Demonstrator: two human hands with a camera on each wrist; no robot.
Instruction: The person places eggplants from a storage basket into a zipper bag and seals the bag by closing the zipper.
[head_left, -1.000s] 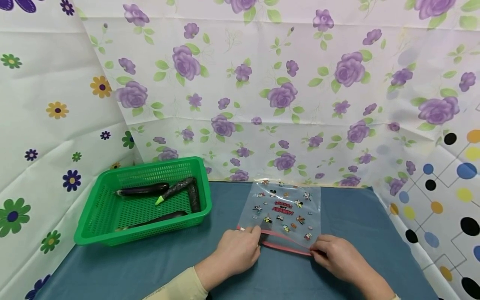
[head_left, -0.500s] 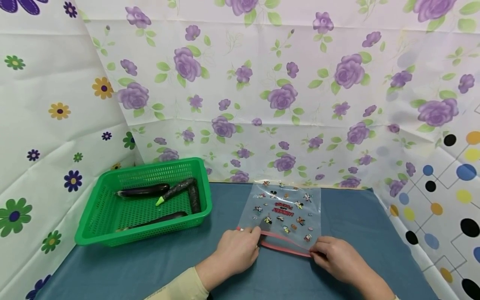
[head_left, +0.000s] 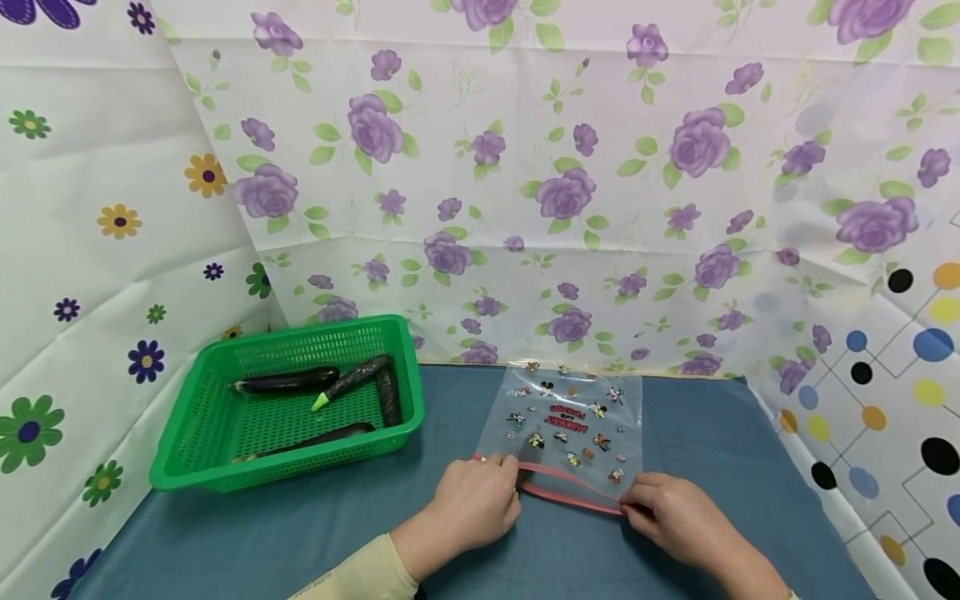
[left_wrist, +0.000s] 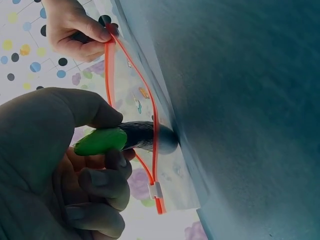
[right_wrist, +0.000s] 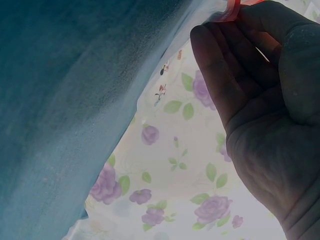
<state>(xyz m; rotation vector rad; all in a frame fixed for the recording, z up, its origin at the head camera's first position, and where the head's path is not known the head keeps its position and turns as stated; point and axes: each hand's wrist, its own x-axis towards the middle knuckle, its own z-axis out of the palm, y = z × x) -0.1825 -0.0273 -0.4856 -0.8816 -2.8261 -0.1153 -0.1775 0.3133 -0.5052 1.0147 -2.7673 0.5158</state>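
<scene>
A clear zip bag (head_left: 558,450) with cartoon prints and a red zip edge lies on the cloth, its mouth parted toward me. At the mouth's left side, my left hand (head_left: 477,500) pinches a dark eggplant (left_wrist: 137,134) by its green stem end (left_wrist: 102,141). The far end of the eggplant shows through the plastic, inside the mouth. A white slider (left_wrist: 155,190) sits on the zip near the left fingers. My right hand (head_left: 675,512) pinches the right corner of the mouth; in the right wrist view the red edge (right_wrist: 232,10) reaches its fingertips.
To the left stands a green perforated basket (head_left: 213,482) with smooth eggplants (head_left: 288,379) and dark, bumpy, long vegetables (head_left: 387,396), one green-tipped. Blue cloth (head_left: 442,417) covers the table. Flowered sheets (head_left: 525,167) rise behind and at the sides.
The left fingers shift very slightly at the bag's mouth. The right hand, bag and basket stay about where they were.
</scene>
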